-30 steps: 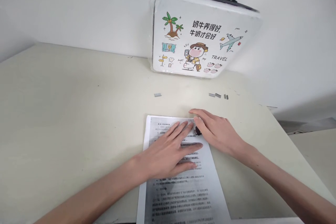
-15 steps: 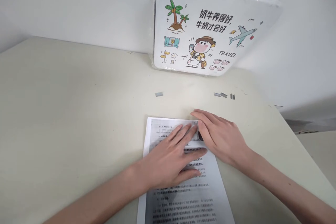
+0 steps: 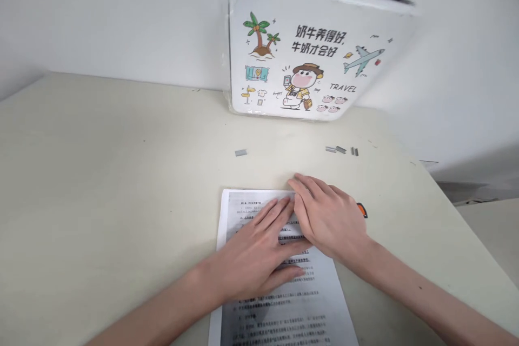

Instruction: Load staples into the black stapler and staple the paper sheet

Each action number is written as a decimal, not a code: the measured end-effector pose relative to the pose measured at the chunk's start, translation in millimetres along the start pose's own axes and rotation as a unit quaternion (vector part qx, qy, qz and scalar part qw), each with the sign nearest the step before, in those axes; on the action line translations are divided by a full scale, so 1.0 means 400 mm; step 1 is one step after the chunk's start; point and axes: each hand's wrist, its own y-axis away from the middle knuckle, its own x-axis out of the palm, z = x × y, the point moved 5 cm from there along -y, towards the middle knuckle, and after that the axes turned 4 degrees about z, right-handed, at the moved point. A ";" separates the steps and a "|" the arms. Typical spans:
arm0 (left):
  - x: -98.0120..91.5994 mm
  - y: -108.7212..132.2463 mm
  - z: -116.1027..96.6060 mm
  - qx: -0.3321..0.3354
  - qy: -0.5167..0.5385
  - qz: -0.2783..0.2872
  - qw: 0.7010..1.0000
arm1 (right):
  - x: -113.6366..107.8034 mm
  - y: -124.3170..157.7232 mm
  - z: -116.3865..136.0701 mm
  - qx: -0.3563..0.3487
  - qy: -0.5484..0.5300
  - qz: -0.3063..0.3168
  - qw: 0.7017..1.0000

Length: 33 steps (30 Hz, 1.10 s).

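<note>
A stack of printed paper (image 3: 279,303) lies on the table in front of me. My left hand (image 3: 263,251) rests flat on it, palm down, with the fingers stretched out. Over the paper's top right corner, my right hand (image 3: 328,216) is curled with its fingers together. Beneath it is what looks like a small stapler (image 3: 362,210); only an orange and black end sticks out past the hand's right side. The rest of it is hidden. The left fingertips lie close by the right hand.
Behind the paper, short strips of staples (image 3: 240,152) lie on the table (image 3: 101,200), with several more pieces (image 3: 335,149) farther right. A white case (image 3: 316,65) with cartoon prints and a black handle stands upright against the wall.
My right hand has shifted left over the paper's corner, and the orange and black end now shows beside it. The left hand keeps its place on the paper. The view has tilted slightly.
</note>
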 end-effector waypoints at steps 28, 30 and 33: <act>-0.103 0.309 -0.010 -0.133 -0.190 0.037 0.972 | -0.056 0.165 -0.324 0.079 -0.242 -0.210 0.944; -0.089 0.328 -0.026 -0.128 -0.202 0.055 0.969 | -0.068 0.162 -0.308 0.055 -0.248 -0.228 0.940; -0.064 0.296 -0.048 -0.114 -0.218 0.056 0.968 | -0.086 0.160 -0.280 0.045 -0.282 -0.225 0.932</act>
